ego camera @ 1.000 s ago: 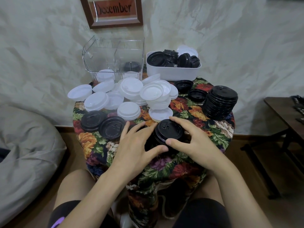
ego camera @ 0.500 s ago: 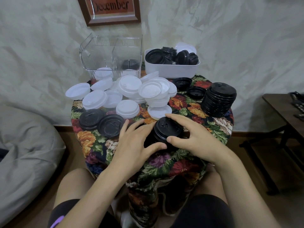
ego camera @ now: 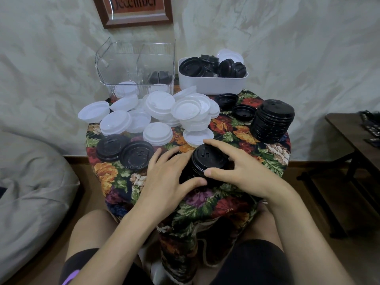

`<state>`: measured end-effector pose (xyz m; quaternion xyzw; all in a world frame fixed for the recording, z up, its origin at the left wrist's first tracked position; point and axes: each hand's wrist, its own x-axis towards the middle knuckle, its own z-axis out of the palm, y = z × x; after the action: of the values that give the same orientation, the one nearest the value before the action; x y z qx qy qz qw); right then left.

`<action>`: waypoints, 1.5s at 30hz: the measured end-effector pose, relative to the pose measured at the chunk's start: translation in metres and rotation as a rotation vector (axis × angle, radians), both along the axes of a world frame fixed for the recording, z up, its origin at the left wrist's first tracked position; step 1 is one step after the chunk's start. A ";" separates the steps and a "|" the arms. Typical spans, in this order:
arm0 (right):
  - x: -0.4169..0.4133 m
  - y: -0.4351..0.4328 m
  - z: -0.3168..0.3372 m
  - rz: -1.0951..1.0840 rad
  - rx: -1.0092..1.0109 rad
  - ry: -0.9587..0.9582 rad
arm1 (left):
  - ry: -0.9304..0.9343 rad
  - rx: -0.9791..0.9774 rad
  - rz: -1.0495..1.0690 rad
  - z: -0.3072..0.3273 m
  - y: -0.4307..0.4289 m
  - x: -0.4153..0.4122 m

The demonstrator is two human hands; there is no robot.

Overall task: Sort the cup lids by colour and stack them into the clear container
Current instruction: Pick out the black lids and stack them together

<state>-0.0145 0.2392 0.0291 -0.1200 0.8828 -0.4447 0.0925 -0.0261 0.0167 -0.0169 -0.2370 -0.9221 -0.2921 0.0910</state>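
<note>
A short stack of black lids (ego camera: pixel 207 161) stands near the front of the small floral table (ego camera: pixel 232 204). My left hand (ego camera: pixel 166 182) and my right hand (ego camera: pixel 244 169) wrap around it from both sides. Two loose black lids (ego camera: pixel 125 153) lie to the left. A heap of white lids (ego camera: pixel 164 114) covers the middle and left of the table. A tall black stack (ego camera: pixel 272 121) stands at the right edge. The clear container (ego camera: pixel 135 66) at the back left holds a few white lids and some black ones.
A white bin (ego camera: pixel 211 84) at the back right holds more black lids and a white one. Two upturned black lids (ego camera: pixel 236 104) lie in front of it. A grey beanbag (ego camera: pixel 28 198) is at the left, a dark side table (ego camera: pixel 353 138) at the right.
Both hands stay closed around the black stack near the table's front; the view has shifted slightly, and the hands have barely moved.
</note>
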 end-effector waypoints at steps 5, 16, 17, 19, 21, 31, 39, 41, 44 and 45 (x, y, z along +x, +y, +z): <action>-0.006 0.002 0.003 0.040 -0.005 -0.037 | 0.000 -0.002 0.001 -0.001 0.000 -0.001; -0.012 0.006 0.017 0.112 0.110 -0.054 | 0.000 0.012 0.007 -0.004 -0.001 -0.004; -0.013 0.007 0.019 0.125 0.120 -0.062 | -0.001 0.012 0.006 -0.004 -0.001 -0.004; -0.014 0.007 0.022 0.148 0.133 -0.081 | -0.004 0.014 0.004 -0.004 -0.001 -0.004; -0.015 0.007 0.024 0.160 0.140 -0.092 | -0.006 0.017 0.003 -0.003 -0.001 -0.003; -0.009 0.001 0.027 0.079 0.222 -0.037 | -0.008 0.052 0.018 -0.002 0.001 -0.002; 0.004 -0.006 0.009 -0.056 0.221 0.066 | -0.008 0.028 0.017 0.001 0.001 -0.002; 0.008 -0.010 0.005 -0.082 0.211 0.080 | -0.010 0.028 0.015 0.001 0.002 -0.001; 0.011 -0.013 0.001 -0.125 0.200 0.106 | -0.022 0.025 0.013 0.003 0.002 0.000; 0.013 -0.013 -0.001 -0.137 0.169 0.110 | -0.028 0.026 0.008 0.004 0.002 0.001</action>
<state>-0.0014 0.2265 0.0281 -0.0754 0.9270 -0.3668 0.0230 -0.0254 0.0184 -0.0129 -0.2278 -0.9204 -0.3068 0.0823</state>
